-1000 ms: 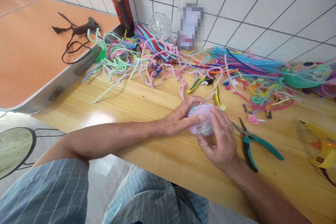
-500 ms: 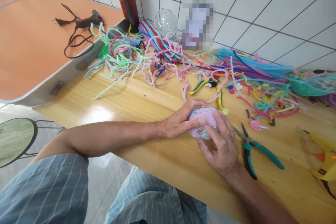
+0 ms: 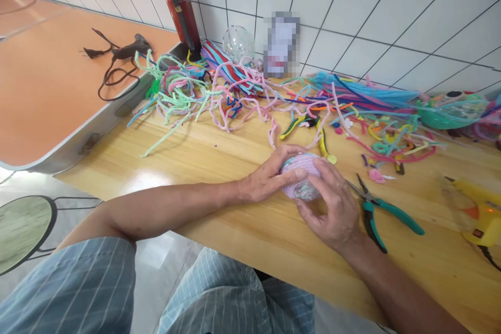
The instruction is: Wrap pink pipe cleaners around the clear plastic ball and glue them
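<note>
A round ball (image 3: 299,173) wrapped in lilac pipe cleaners, with a clear speckled part showing low on it, is held between both hands above the wooden table. My left hand (image 3: 271,173) wraps its left side, the thumb lying across the front. On the right side, my right hand (image 3: 332,201) has its fingers curved against the ball and its thumb beneath. Just right of that hand lie teal-handled pliers (image 3: 371,203). Yellow-and-green pliers (image 3: 312,124) rest behind the ball.
Tangled pipe cleaners (image 3: 183,91) and blue bundles (image 3: 364,91) line the tiled wall. A red thermos (image 3: 180,13), a clear ball (image 3: 238,44) and a blurred phone (image 3: 281,44) stand there. A yellow glue gun (image 3: 479,209) lies far right.
The camera view has shifted, showing more of the thermos. Both hands still hold the lilac ball, with only slight finger movement.
</note>
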Demonstrator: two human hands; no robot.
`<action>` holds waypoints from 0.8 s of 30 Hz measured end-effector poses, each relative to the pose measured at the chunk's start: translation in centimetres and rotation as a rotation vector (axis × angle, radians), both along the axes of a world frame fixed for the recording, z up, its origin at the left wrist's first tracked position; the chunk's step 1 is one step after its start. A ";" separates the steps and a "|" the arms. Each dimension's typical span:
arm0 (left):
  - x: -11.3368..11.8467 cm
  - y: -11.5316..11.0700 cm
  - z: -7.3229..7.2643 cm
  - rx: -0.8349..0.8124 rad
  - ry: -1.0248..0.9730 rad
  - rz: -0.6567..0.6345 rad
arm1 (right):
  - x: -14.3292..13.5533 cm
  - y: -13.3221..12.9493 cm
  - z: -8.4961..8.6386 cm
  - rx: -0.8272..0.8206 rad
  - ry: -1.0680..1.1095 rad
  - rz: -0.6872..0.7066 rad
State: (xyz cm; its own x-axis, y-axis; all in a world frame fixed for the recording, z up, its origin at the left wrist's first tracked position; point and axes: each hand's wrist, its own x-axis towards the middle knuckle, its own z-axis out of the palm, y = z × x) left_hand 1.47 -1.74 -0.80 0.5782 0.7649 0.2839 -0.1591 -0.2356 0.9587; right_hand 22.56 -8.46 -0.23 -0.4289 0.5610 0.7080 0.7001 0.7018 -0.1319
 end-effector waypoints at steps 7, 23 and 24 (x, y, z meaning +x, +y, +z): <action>-0.1 0.0 0.3 0.010 0.012 -0.022 | 0.4 0.0 0.4 0.016 -0.063 0.000; -0.1 -0.1 0.3 -0.003 0.005 -0.006 | 0.3 0.1 0.8 0.012 -0.058 -0.006; -0.1 -0.1 0.3 -0.001 0.004 -0.006 | 0.3 0.1 0.8 0.019 -0.062 -0.003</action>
